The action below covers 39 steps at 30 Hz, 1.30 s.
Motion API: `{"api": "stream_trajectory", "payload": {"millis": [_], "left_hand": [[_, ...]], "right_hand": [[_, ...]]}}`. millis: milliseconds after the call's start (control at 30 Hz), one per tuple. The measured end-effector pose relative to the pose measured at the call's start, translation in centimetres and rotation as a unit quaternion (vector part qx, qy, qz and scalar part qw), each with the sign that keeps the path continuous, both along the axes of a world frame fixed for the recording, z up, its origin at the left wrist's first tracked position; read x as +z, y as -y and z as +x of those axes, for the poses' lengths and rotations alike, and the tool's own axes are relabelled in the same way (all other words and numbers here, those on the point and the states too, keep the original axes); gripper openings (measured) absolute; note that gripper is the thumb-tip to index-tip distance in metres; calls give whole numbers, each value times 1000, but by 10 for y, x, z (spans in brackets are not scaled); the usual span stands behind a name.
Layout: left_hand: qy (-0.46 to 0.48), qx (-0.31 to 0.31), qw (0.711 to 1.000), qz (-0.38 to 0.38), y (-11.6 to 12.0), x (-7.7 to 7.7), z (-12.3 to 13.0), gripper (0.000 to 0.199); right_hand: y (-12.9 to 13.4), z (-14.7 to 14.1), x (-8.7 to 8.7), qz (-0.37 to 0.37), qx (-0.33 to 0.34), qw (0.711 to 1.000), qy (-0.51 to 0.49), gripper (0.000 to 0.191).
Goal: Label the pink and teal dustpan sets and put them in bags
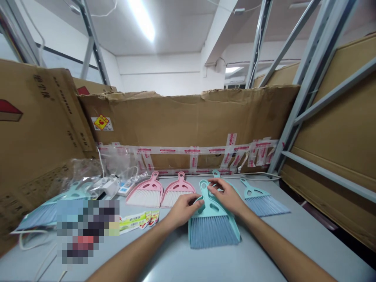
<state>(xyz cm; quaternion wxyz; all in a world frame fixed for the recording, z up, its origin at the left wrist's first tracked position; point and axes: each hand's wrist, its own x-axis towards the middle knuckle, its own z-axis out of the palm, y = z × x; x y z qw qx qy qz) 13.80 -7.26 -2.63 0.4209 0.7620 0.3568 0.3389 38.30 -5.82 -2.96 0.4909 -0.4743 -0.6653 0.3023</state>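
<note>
In the middle of the grey table a teal hand brush point(214, 233) with blue-grey bristles lies over a matching teal dustpan point(237, 231), bristles pointing toward me. My left hand point(185, 208) grips this set at its left side, thumb on top near the base of the handle. From the right, my right hand point(225, 196) holds the upper part, thumb and fingers curled at the handle. Its fingertips are partly hidden. Just behind it stands the handle of another teal dustpan point(216, 173), mostly covered. To the right lies a separate teal brush point(260, 199).
Two pink dustpan sets point(149, 192) point(179, 190) lie behind my left hand. Yellow-green packaging strips point(133, 221), a power strip point(126, 188), clear plastic bags point(117, 160) and another teal set point(49, 209) are at left. A taped cardboard wall point(188, 129) closes the back.
</note>
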Motion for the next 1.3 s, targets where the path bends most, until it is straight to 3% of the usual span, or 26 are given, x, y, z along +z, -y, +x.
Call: {"api": "stream_trajectory", "payload": {"millis": [100,200,567,1300], "left_hand": [[19,31,999,11,-6,1,-3,56],[23,60,997,35,-10,1,-5,55],[36,88,994,45,-9,2,-5,46],[45,101,991,75,-2,6,-3,39]], "right_hand": [[-3,-1,-5,-53,65,996,-29,59],[-1,-6,-7,-61,106,992,-18,53],[12,-16,1,-46,98,994,17,48],[13,-18,-7,-45,71,996,14,53]]}}
